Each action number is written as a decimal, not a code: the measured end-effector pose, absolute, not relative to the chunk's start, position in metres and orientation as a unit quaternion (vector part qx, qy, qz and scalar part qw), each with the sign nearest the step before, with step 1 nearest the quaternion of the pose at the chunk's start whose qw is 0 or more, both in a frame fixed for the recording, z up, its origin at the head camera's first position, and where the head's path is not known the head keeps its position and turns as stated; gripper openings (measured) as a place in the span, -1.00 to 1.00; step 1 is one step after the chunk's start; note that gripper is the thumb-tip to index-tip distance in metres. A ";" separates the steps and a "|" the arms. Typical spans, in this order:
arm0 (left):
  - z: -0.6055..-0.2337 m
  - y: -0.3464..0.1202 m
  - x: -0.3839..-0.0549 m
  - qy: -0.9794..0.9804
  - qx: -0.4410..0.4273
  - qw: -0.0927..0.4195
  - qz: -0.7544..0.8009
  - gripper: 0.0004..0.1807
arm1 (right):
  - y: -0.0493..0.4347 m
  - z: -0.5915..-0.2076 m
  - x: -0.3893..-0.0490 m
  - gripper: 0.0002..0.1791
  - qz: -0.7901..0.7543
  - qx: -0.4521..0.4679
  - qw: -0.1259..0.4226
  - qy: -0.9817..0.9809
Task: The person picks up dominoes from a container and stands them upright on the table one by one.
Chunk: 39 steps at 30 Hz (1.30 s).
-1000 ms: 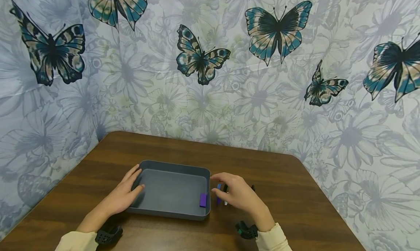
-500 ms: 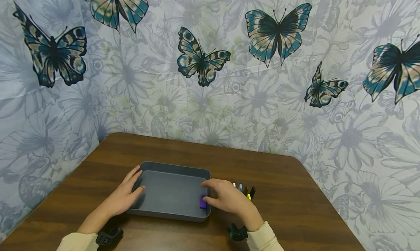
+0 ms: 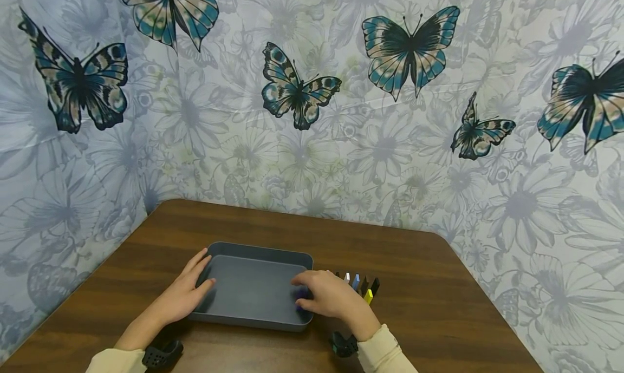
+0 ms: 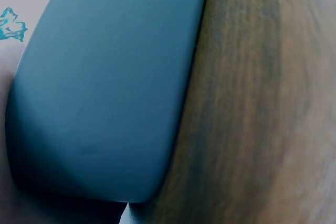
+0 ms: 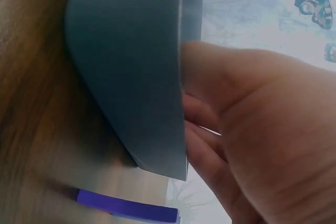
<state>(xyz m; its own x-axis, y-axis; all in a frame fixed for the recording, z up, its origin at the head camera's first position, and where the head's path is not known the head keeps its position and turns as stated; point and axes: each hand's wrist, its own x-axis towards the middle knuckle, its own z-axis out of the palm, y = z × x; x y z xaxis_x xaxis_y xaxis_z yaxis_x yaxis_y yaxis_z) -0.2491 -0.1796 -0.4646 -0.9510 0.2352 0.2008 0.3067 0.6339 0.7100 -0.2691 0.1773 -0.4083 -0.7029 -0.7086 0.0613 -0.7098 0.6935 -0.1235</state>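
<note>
A shallow grey tray [image 3: 244,286] lies on the wooden table. My left hand [image 3: 177,294] rests at its left end, with straight, spread fingers over the rim. My right hand [image 3: 326,297] reaches over the right rim into the tray, thumb and fingers curled round a small purple block [image 3: 302,293] on the tray floor. The hand hides most of this block. In the right wrist view, the thumb side of the right hand [image 5: 252,114] is at the tray rim, and another purple block [image 5: 126,206] stands on the table outside the tray. The left wrist view shows mostly the tray's outer wall [image 4: 110,77].
Right of the tray several thin blocks stand on the table [image 3: 419,308]: a white block [image 3: 347,277], a blue block [image 3: 356,281], a brown block [image 3: 364,285], a black block [image 3: 375,285] and a yellow block [image 3: 368,296]. A butterfly-patterned cloth [image 3: 312,162] hangs behind the table.
My right hand has moved left from beside the tray, over the rim to the purple block inside. More of the standing blocks shows behind it. The left hand has stayed in place.
</note>
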 end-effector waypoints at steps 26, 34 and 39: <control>-0.466 -0.179 -0.250 -0.902 -0.152 0.055 -0.399 -0.22 | 0.159 -0.405 -0.267 -0.56 -0.029 0.387 -0.017 -0.921; -0.468 -0.181 -0.250 -0.902 -0.153 0.049 -0.402 -0.21 | 0.159 -0.407 -0.266 -0.66 -0.012 0.397 -0.013 -0.917; -0.467 -0.180 -0.249 -0.901 -0.154 0.053 -0.401 -0.22 | 0.158 -0.413 -0.267 -0.72 0.000 0.409 0.016 -0.912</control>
<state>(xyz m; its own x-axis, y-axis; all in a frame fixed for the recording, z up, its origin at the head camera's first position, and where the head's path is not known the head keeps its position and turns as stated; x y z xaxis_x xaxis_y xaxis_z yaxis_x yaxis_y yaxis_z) -0.2489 -0.1798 -0.4670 -0.9472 0.2342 0.2189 0.3194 0.6309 0.7070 -0.2670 0.1579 -0.4131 -0.6649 -0.7464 0.0288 -0.7464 0.6654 0.0136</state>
